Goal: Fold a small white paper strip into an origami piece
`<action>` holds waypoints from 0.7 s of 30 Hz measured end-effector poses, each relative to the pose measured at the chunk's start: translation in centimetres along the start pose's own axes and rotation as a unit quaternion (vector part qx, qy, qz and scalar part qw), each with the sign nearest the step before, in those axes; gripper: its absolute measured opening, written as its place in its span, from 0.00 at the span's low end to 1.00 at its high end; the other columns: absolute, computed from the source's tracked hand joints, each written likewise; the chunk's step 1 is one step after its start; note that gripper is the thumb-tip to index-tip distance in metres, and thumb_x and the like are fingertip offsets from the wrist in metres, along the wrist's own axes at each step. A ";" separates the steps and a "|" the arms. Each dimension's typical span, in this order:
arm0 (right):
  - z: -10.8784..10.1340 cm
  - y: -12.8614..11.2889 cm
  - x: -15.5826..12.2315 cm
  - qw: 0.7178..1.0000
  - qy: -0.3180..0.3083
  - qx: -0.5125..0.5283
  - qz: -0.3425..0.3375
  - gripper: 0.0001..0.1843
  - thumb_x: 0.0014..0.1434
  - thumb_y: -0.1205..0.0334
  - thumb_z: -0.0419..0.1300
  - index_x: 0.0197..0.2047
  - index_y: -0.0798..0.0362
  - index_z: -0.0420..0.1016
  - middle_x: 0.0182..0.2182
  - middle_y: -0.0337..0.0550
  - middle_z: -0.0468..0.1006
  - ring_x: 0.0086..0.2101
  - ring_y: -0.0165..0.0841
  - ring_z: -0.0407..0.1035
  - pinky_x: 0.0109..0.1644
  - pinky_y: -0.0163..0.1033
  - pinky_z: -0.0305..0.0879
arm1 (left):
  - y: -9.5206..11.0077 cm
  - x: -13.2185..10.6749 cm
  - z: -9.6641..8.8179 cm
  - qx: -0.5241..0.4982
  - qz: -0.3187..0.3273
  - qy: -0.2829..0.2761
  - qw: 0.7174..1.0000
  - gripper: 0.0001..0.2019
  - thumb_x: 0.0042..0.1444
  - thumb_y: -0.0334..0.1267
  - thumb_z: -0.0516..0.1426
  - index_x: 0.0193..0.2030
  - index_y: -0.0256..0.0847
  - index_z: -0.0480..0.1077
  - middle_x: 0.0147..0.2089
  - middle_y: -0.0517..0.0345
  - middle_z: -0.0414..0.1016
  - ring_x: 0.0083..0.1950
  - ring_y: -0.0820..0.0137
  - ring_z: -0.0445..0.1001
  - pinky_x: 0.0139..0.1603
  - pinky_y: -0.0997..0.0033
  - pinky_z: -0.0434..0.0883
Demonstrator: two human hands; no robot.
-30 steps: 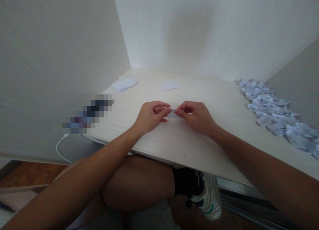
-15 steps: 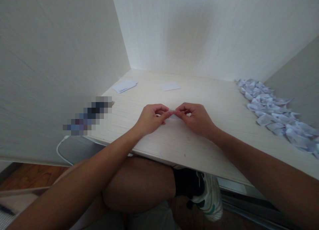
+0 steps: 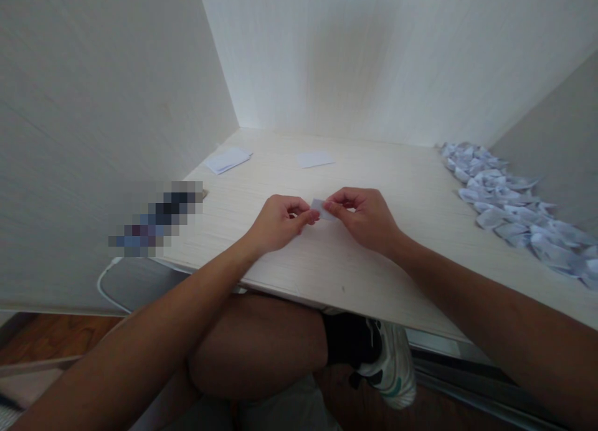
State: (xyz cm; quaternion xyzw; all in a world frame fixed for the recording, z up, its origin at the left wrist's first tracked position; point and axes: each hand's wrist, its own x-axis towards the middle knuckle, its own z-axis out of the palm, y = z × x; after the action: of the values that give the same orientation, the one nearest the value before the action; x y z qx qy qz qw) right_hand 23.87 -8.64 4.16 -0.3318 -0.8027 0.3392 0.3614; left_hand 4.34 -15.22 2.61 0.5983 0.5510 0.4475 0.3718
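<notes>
Between my hands, just above the middle of the white table, is a small piece of white paper [image 3: 321, 208]. My left hand [image 3: 284, 222] pinches its left edge between thumb and fingers. From the other side, my right hand [image 3: 362, 218] grips the right part, thumb on top. The paper looks folded, but its folds are too small to make out. Beyond my hands a flat sheet of white paper [image 3: 316, 159] lies on the table, and to its left rests a small stack of white paper [image 3: 228, 160].
A long heap of folded white paper pieces [image 3: 509, 200] runs along the table's right side. At the left edge lies a pixelated object [image 3: 159, 222], with a white cable [image 3: 100, 284] below it. Pale walls [image 3: 327, 63] enclose the table [image 3: 299, 275]. My crossed leg is under its front edge.
My hands have moved slightly apart, and more of the small paper shows between them. My left hand's grip has slid toward the paper's left edge. The view has shifted a little.
</notes>
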 end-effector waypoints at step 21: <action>0.8 1.2 -0.2 0.989 0.003 0.147 -0.005 0.10 0.61 0.53 0.69 0.34 0.49 0.86 0.42 0.44 0.88 0.43 0.38 0.80 0.51 0.47 0.72 | -0.5 0.3 0.5 -0.038 -0.008 -0.024 0.999 0.18 0.53 0.52 0.68 0.32 0.36 0.84 0.20 0.64 0.65 0.23 0.77 0.56 0.25 0.72 0.51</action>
State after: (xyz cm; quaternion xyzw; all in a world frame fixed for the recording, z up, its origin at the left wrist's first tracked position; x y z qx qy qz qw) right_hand 23.67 -8.37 2.78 -0.2723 -0.7446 0.4506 0.4103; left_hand 4.62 -14.84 2.07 0.5898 0.5297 0.4505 0.4106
